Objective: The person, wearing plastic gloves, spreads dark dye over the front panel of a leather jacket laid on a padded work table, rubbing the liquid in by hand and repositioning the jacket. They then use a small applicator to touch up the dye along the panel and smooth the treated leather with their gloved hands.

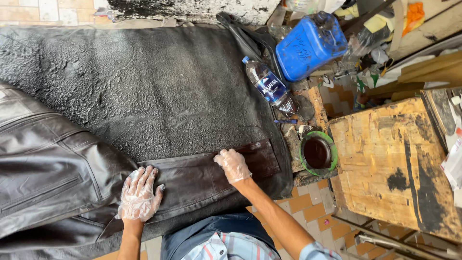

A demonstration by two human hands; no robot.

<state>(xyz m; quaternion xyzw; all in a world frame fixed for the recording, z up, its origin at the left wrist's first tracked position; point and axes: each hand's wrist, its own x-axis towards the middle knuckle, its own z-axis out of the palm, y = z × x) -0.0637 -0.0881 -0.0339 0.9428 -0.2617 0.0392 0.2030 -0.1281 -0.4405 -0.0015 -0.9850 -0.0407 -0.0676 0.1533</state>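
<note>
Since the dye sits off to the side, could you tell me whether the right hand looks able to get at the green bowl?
Probably yes. The right hand rests on the jacket sleeve, and the green bowl stands just beyond the mat's edge, with nothing between them.

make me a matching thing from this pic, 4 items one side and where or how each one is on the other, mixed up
Items:
1. left hand
2. right hand
3. blue jerrycan
4. green bowl

Place or state:
A. lying on its side at the top, beyond the plastic bottle
B. fingers spread flat on the leather jacket
C. closed, pressing on the jacket sleeve
D. holds dark liquid, beside the wooden board

Pairs: 1-B, 2-C, 3-A, 4-D
</note>
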